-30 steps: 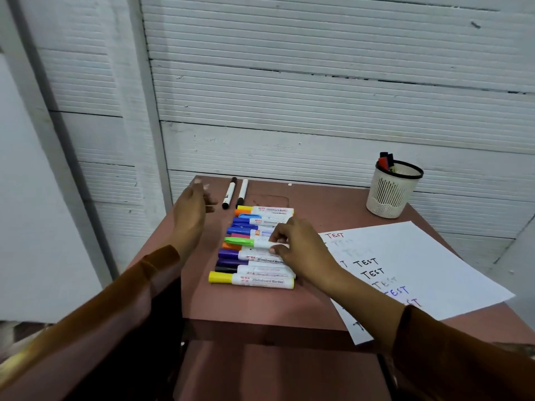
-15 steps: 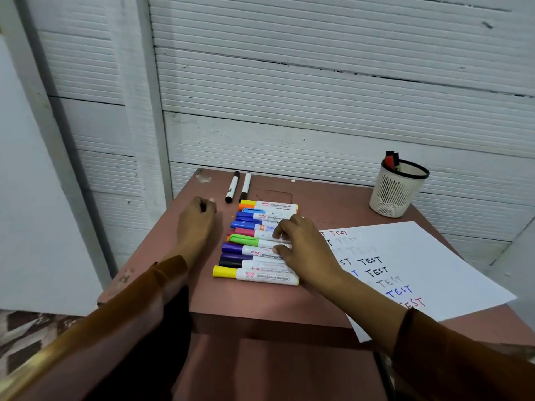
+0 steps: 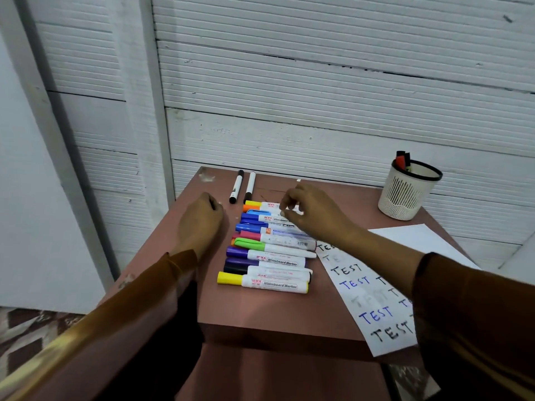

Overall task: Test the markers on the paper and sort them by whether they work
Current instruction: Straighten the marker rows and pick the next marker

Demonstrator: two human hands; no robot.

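A row of several coloured-cap markers (image 3: pixel 269 256) lies side by side on the brown table (image 3: pixel 260 308); the yellow-capped one (image 3: pixel 260 283) is nearest me. My right hand (image 3: pixel 309 211) is over the far end of the row, its curled fingertips pinching the white barrel of a marker (image 3: pixel 267 208) there; which marker it is stays hidden. My left hand (image 3: pixel 201 219) rests on the table left of the row, fingers loosely curled and holding nothing. The white paper (image 3: pixel 373 308) with "TEST" written several times lies to the right, partly under my right forearm.
Two thin black-capped markers (image 3: pixel 242 186) lie apart at the table's far edge. A white mesh cup (image 3: pixel 405 192) holding red and black markers stands at the far right corner. A white ribbed wall is right behind the table. The paper overhangs the front edge.
My right hand has moved from the middle of the row to its far end. My left hand came down onto the table and stayed there. The camera has moved closer.
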